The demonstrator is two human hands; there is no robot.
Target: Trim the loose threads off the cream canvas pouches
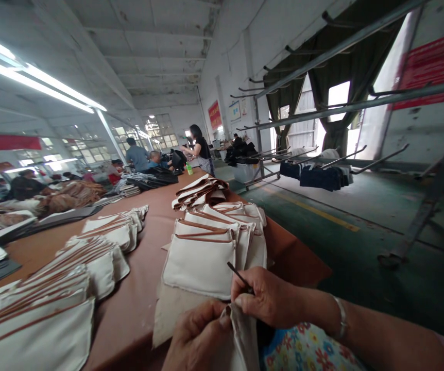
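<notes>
My left hand point(197, 335) grips a cream canvas pouch piece point(243, 337) at the bottom edge of the view. My right hand point(270, 299) pinches the same piece from the right and holds a thin dark stick-like tool point(238, 275) pointing up and left. Just beyond my hands lies a stack of finished cream pouches with brown trim point(202, 263) on the long brown table point(144, 278). A bracelet sits on my right wrist.
More overlapping pouch rows point(75, 278) fill the table's left side, and folded brown-trimmed pieces point(201, 191) lie farther back. Several people work at the table's far end point(201, 149). Metal racks point(322, 111) with dark fabric stand on the green floor to the right.
</notes>
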